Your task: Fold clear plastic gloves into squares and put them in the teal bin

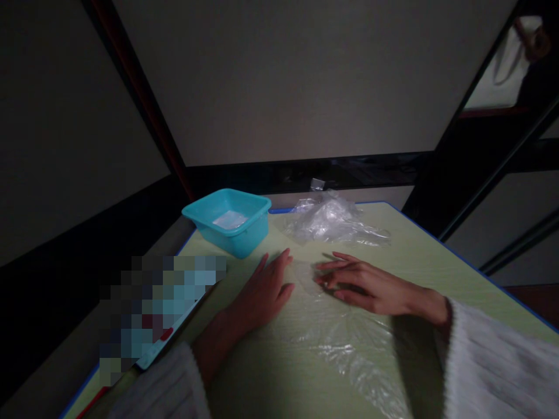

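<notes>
My left hand (262, 291) lies flat on the pale green table (437, 273), fingers stretched out, its tips at the edge of a clear plastic sheet (345, 343). My right hand (367, 285) rests on the same sheet with fingers extended toward the left, pressing the thin film down near its upper end. The two hands nearly meet at the fingertips. The sheet spreads toward me between my white sleeves.
A turquoise plastic tub (231, 224) with something pale inside stands at the table's far left. A crumpled heap of clear plastic bags (332, 221) lies at the far edge. A blurred-out patch covers the left table edge. Grey partition panels surround the table.
</notes>
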The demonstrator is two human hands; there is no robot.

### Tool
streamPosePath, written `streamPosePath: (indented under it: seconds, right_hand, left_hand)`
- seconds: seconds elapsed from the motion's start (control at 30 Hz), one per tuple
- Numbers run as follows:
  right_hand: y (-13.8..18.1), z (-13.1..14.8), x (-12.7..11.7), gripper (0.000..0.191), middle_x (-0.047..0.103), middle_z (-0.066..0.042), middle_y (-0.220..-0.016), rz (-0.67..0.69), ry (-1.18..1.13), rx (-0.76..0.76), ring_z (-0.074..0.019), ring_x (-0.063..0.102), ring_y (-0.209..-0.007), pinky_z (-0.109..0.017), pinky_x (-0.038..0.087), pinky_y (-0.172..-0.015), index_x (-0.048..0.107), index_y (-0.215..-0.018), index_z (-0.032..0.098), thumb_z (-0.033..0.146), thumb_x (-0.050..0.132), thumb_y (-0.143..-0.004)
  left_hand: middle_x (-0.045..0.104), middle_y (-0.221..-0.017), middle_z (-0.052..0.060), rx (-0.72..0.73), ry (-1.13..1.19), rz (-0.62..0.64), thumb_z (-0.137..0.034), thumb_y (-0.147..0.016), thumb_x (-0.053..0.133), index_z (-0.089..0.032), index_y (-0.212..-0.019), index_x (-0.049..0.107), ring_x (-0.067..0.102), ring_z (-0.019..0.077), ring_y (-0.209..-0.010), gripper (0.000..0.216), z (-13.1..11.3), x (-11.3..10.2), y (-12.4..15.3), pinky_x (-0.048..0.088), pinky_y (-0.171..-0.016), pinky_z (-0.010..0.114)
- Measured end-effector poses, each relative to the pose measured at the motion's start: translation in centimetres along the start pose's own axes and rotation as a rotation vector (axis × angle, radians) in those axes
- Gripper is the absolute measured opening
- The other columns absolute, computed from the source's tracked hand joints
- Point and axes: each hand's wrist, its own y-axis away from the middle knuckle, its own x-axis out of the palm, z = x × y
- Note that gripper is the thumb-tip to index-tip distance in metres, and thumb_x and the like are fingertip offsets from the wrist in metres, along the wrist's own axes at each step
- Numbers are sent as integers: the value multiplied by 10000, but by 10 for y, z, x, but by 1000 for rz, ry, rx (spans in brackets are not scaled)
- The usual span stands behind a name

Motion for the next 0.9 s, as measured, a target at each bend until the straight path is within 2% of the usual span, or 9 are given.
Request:
streamPosePath:
  seconds: [0.17, 0.27, 0.33, 0.5, 0.67, 0.77, 0.9]
  right_hand:
    - [11, -13, -11, 250, 580, -63, -1193, -68, -6, 123, -225, 512, -1134, -525, 204, -1062, 562, -1067, 208, 294, 388, -909]
    - [22, -19, -17, 291, 604, -90, -1130, -24, -49, 249, -244, 560, -1055, -464, 401, -952, 531, -1106, 202, 342, 370, -908]
    - [30, -22, -18, 322, 602, -100, -1136, -11, -97, 306, -249, 569, -1037, -409, 473, -873, 493, -1152, 212, 377, 366, -907]
    - [39, -29, -18, 405, 541, -121, -1238, -22, -43, 360, -276, 530, -1103, -437, 447, -920, 461, -1204, 196, 436, 353, -897]
    - [39, -27, -19, 452, 541, -155, -1227, -7, 59, 399, -281, 556, -1064, -437, 465, -891, 445, -1234, 145, 433, 353, -897]
    - [39, -21, -16, 522, 540, -171, -1233, -2, 83, 431, -293, 558, -1065, -457, 461, -888, 389, -1293, 127, 460, 373, -891]
    - [41, -16, -10, 672, 494, -176, -1290, -10, 77, 416, -291, 538, -1101, -460, 445, -911, 242, -1392, 139, 538, 387, -870]
  left_hand:
    - [396, -1371, 183, -17, 5, 37, -138, -830, 425, -83, -1324, 168, 306, 220, -1307, 559, -1, -3, 0, 156, -1093, 494]
    - [366, -1387, 194, -26, 24, 35, -165, -845, 415, -84, -1327, 174, 296, 230, -1312, 545, -1, -4, 1, 164, -1090, 496]
    - [358, -1391, 197, -30, 40, 33, -187, -857, 405, -94, -1334, 167, 293, 234, -1313, 541, -1, -3, 1, 176, -1085, 501]
    - [343, -1395, 214, -37, 42, 40, -202, -868, 387, -89, -1339, 163, 294, 242, -1312, 533, 1, -1, 1, 197, -1076, 502]
    - [357, -1386, 215, -40, -16, 20, -219, -873, 382, -76, -1326, 200, 307, 243, -1306, 509, -1, -5, 2, 218, -1075, 483]
    - [415, -1351, 209, -41, -80, -35, -220, -865, 394, -86, -1326, 205, 376, 252, -1267, 516, -4, -8, 3, 257, -1059, 481]
    - [546, -1237, 183, -39, -141, -71, -208, -862, 408, -103, -1350, 154, 503, 242, -1165, 560, -9, -8, 4, 306, -1034, 462]
